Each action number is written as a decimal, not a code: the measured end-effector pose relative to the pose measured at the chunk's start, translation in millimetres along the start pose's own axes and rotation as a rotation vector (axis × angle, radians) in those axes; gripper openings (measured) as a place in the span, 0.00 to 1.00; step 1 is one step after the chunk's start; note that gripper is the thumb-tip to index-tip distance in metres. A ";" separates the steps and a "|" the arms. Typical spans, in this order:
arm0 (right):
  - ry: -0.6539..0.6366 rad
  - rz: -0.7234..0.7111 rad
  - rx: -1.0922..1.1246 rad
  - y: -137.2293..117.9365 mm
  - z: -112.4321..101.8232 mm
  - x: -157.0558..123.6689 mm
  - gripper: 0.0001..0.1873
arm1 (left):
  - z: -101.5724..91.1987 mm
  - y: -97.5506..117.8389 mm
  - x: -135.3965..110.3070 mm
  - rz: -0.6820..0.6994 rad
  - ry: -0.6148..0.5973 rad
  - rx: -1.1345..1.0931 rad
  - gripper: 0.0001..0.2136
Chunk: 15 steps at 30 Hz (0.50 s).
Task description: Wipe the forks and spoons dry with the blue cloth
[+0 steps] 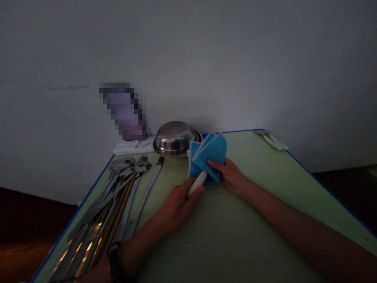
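Observation:
My left hand (180, 202) is closed around the pale handle of a white-handled utensil (197, 184), held at a slant above the table's middle. A folded blue cloth (212, 154) with light edging covers the utensil's far end, so its kind stays hidden. My right hand (232, 175) grips the cloth from the right, thumb pressed on top. Just behind the cloth, a shiny steel bowl (176, 137) rests upside down near the wall. Left of my left forearm lies a pile of metal cutlery (108, 200), with spoons, knives and gold-coloured pieces.
The light green table (265, 212) has a blue edge and stands against a grey wall (235, 67). White-handled cutlery (272, 140) lies at the far right corner. At the back left, a blurred phone-like object (125, 112) leans upright behind a white packet (132, 146).

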State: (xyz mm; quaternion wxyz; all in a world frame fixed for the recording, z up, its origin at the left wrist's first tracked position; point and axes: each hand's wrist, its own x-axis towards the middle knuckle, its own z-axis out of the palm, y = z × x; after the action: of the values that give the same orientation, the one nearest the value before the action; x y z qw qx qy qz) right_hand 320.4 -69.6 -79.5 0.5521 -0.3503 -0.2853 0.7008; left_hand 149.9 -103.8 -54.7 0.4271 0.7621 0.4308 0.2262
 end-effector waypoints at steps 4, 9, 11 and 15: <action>0.122 -0.049 0.028 2.8 3.2 0.7 0.12 | 1.5 -0.8 -0.4 0.020 -0.029 0.083 0.14; 0.208 -0.083 0.169 2.6 3.3 5.4 0.15 | 3.8 0.6 -2.0 0.031 -0.072 0.227 0.13; 0.220 -0.084 0.186 1.9 2.2 7.1 0.15 | 3.8 0.9 -2.7 0.035 -0.072 0.214 0.13; 0.315 -0.099 0.302 -1.7 1.1 9.5 0.12 | 3.6 -1.4 -3.5 0.027 0.021 0.072 0.14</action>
State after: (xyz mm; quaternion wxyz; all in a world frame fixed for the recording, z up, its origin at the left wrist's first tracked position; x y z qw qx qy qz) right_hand 319.1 -60.0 -79.2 0.6696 -0.3545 -0.1041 0.6443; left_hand 150.0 -108.1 -57.7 0.3918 0.7802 0.4329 0.2245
